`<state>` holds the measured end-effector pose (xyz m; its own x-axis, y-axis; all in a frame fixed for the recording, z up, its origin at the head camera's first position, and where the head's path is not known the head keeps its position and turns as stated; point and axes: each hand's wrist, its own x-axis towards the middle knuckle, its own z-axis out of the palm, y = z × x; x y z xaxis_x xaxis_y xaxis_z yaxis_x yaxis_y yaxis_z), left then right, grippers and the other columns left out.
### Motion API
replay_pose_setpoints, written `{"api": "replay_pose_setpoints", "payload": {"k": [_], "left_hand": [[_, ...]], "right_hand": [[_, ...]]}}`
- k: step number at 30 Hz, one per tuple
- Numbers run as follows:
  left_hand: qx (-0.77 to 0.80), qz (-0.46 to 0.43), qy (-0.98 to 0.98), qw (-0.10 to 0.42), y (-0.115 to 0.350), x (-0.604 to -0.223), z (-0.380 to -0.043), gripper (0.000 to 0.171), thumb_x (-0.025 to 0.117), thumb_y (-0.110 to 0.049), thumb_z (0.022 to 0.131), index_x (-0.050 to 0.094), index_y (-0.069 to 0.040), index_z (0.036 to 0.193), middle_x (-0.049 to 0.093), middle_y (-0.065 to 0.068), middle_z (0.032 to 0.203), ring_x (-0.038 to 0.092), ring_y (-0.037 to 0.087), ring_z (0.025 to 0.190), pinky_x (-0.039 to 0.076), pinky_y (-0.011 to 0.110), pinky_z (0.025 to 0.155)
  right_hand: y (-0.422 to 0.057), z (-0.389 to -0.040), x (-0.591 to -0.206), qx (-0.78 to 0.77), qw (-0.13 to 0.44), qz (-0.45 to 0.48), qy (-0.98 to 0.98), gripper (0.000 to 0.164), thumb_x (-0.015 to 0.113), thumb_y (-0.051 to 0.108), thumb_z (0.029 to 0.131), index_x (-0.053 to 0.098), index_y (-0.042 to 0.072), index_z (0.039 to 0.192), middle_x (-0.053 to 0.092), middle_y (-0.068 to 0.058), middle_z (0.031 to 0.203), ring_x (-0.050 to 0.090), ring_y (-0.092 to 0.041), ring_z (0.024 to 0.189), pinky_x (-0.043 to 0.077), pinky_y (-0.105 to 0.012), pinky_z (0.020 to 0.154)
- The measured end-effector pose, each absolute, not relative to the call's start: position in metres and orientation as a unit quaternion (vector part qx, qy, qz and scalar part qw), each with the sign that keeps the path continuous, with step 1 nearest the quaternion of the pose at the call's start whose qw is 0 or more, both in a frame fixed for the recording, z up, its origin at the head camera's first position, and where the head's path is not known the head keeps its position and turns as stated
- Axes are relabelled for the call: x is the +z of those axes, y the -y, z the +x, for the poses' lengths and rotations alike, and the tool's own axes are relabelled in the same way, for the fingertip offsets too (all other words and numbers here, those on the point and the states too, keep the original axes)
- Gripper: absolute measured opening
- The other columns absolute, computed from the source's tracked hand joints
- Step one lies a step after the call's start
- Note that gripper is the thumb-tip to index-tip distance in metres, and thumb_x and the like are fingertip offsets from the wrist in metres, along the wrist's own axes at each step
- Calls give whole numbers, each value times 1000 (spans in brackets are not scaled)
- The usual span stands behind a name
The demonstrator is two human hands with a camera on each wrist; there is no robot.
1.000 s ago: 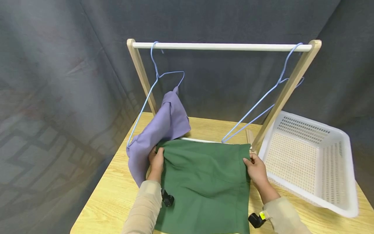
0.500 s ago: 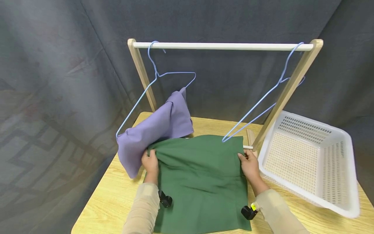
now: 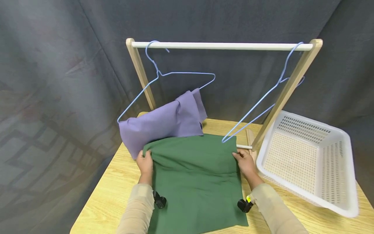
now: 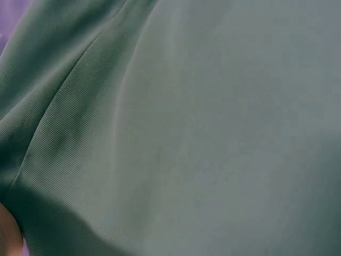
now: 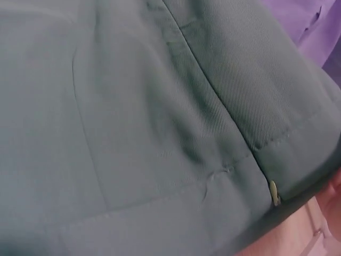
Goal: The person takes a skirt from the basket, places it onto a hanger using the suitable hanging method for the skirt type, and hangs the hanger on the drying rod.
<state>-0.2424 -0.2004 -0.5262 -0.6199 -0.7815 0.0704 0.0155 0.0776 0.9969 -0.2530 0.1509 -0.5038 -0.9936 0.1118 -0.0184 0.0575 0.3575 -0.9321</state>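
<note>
Evidently, left hand [image 3: 145,164]: grip pinches a green woven-cloth garment [image 3: 195,185] near one corner.
Right hand [image 3: 246,164]: pinches its opposite edge, likely keeping it spread.

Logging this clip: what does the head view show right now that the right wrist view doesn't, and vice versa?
Only the head view: the rack, two blue hangers on its rail, the white basket and the left hand gripping the green cloth.

Only the right wrist view: a small pale pull tab at the end of a seam, and fine ribbing in the weave.

Both: the green cloth, part of the purple cloth and the right hand, just a sliver in the wrist view.
</note>
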Motion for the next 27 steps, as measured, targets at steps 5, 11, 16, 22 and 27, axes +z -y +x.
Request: {"api": "replay_pose_setpoints", "payload": {"k": [5, 11, 16, 22, 27], "left_hand": [[-597, 291, 674, 323, 207, -527, -244, 28, 56, -7, 77, 39, -10, 55, 45, 5, 64, 39, 14, 61, 32, 24, 57], [-597, 279, 687, 306, 212, -529, -245, 16, 57, -8, 79, 50, 1, 68, 53, 13, 78, 42, 17, 68, 35, 27, 64], [-581, 265, 715, 283, 213, -529, -248, 20, 58, -12, 82, 48, 1, 70, 49, 12, 72, 41, 18, 66, 34, 28, 61], [-543, 256, 756, 262, 215, -525, -256, 24, 58, -18, 83, 49, 2, 72, 49, 14, 70, 41, 23, 64, 35, 31, 59], [-514, 240, 789, 238, 217, -521, -263, 26, 56, -23, 84, 54, 3, 82, 53, 18, 77, 45, 26, 68, 37, 35, 62]], "right_hand": [[-148, -259, -509, 588, 1, -46, 808, 21, 50, 7, 86, 56, -10, 98, 50, -4, 76, 43, -12, 67, 38, -23, 57], [-146, -263, -520, 545, 11, -58, 836, 22, 54, 10, 85, 58, -7, 96, 54, -6, 77, 44, -13, 70, 37, -25, 61], [-147, -262, -526, 541, 17, -61, 838, 19, 54, 9, 84, 59, -7, 94, 55, -7, 78, 45, -15, 70, 37, -26, 61], [-147, -263, -531, 548, 12, -71, 833, 20, 54, 11, 85, 59, -6, 95, 55, -8, 79, 45, -15, 70, 38, -26, 60], [-149, -265, -532, 519, 17, -79, 851, 22, 54, 14, 85, 60, -4, 96, 56, -12, 84, 46, -18, 72, 37, -27, 61]]}}
